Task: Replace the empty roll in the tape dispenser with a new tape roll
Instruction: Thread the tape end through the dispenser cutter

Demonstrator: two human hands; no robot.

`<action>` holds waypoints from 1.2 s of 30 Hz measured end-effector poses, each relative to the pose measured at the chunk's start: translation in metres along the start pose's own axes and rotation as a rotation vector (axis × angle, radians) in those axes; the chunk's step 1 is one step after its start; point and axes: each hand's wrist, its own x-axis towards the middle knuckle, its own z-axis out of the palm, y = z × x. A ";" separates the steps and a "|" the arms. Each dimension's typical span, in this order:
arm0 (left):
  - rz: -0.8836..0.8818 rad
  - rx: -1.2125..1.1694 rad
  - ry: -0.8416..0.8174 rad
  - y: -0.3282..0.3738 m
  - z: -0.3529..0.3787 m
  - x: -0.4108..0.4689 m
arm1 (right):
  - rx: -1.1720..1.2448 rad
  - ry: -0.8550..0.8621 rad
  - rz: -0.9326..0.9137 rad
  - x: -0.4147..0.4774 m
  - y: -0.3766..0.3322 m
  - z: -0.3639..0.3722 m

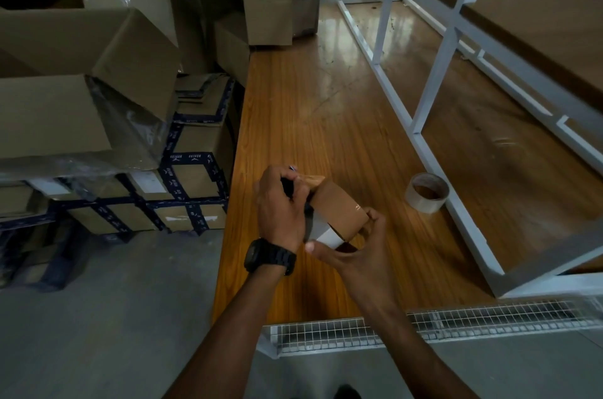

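Both hands meet over the wooden table (pixel 326 111). The left hand (pixel 280 206) is wrapped around the dark tape dispenser (pixel 295 193), while the right hand (pixel 355 245) cups the new tape roll (pixel 339 212) from below — thumb against its pale inner core, fingers curled over the far edge. The roll is smooth, glossy brown, pressed against the dispenser. The empty roll (pixel 426 192) — a bare cardboard ring — lies flat near the white shelf frame (pixel 421 118).

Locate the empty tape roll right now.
In the head view the empty tape roll lies on the wooden tabletop, right of both hands and the brown tape roll they hold, close against the white shelf frame's base rail.
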 end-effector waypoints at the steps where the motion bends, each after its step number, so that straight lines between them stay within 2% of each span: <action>1: 0.013 0.020 0.003 0.001 0.000 0.000 | -0.009 0.002 0.008 0.002 -0.001 0.000; 6: 0.027 0.032 0.036 0.002 0.000 0.006 | -0.069 0.061 -0.034 0.006 0.001 0.007; 12: 0.033 0.063 0.071 0.005 -0.005 0.015 | -0.005 0.054 -0.039 0.009 -0.005 0.010; 17: 0.047 0.049 0.062 0.009 -0.008 0.018 | 0.039 0.015 0.005 0.017 -0.003 0.015; 25: 0.059 0.049 0.021 0.012 -0.015 0.022 | 0.020 0.058 -0.006 0.022 -0.006 0.020; 32: 0.179 0.134 -0.027 0.018 -0.020 0.023 | 0.202 0.027 0.097 0.027 -0.008 0.023; 34: 0.171 0.137 -0.043 0.019 -0.020 0.023 | 0.155 0.051 0.081 0.027 -0.011 0.023; 36: 0.147 0.134 -0.041 0.018 -0.020 0.022 | -0.026 0.082 0.000 0.027 -0.017 0.022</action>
